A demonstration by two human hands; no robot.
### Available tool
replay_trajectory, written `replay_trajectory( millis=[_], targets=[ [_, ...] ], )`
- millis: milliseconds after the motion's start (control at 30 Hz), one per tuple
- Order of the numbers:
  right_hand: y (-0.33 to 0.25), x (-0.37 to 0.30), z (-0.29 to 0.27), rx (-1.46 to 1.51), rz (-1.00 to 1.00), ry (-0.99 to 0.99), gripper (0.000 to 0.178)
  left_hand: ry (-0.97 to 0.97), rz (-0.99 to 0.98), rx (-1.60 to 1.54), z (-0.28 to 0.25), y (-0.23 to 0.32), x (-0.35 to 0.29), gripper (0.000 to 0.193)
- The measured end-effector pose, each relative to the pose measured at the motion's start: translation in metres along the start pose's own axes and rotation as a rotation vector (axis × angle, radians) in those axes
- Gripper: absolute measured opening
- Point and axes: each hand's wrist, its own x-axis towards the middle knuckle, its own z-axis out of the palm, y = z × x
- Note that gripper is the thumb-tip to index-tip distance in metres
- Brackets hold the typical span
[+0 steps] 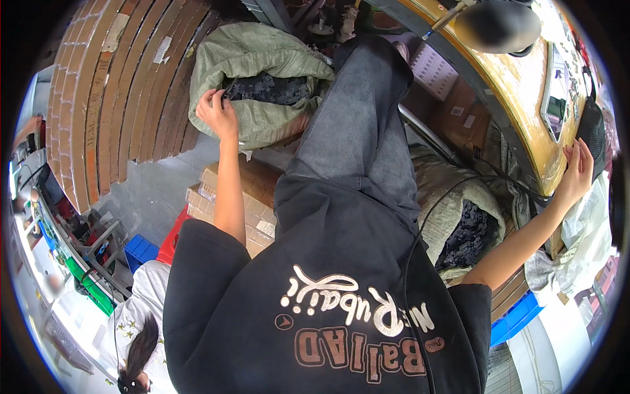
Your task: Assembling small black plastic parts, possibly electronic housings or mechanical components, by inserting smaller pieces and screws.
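My left hand (218, 115) is at the left rim of a pale green woven sack (252, 49). Its fingers are bent and pinched together at the sack's mouth; what lies between them, if anything, is too small to make out. Inside the sack are many small black parts (269, 89), which look like plastic pieces. Over at the right edge of a yellowish worktable (525, 111), my right hand (577, 172) has its fingers raised and slightly apart, with nothing visible in them. It is beside a black mesh-like object (594, 134).
A second woven sack (438, 177) with black parts (467, 235) sits right of my legs. Flattened cardboard (125, 85) stands stacked at the left, near cardboard boxes (252, 197). A tablet-like device (556, 95) and a blurred dark round object (497, 27) are at the table. Another person (147, 315) is at lower left.
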Motion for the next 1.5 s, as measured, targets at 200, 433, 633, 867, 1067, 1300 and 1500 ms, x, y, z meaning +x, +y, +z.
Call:
replay_trajectory(
  millis=[200, 433, 633, 867, 1067, 1300, 1500],
  targets=[
    [-0.002, -0.023, -0.004, 0.044, 0.012, 0.047, 0.019, 0.232, -0.863, -0.416, -0.011, -0.054, -0.003, 0.027],
    [0.008, -0.038, -0.001, 0.141, -0.002, 0.071, 0.019, -0.340, -0.391, -0.316, -0.007, -0.051, 0.005, 0.026],
    [0.012, -0.038, 0.008, 0.200, -0.028, 0.110, 0.019, -0.494, -0.431, -0.402, 0.005, -0.077, 0.032, 0.029],
    [0.016, -0.042, 0.004, 0.155, -0.026, 0.161, 0.020, -0.893, -0.104, -0.081, 0.007, -0.022, 0.090, 0.043],
    [0.007, -0.050, 0.007, 0.303, -0.028, 0.191, 0.020, -1.035, -0.336, -0.720, 0.015, 0.053, 0.121, 0.044],
    [-0.064, -0.118, 0.011, 0.260, 0.059, 0.139, 0.023, -1.313, -0.886, -1.868, -0.046, 0.152, 0.068, 0.053],
    [-0.084, -0.163, 0.057, 0.643, 0.227, -0.224, 0.020, -1.471, -1.023, -2.469, -0.085, 0.234, 0.038, 0.053]
  ],
)
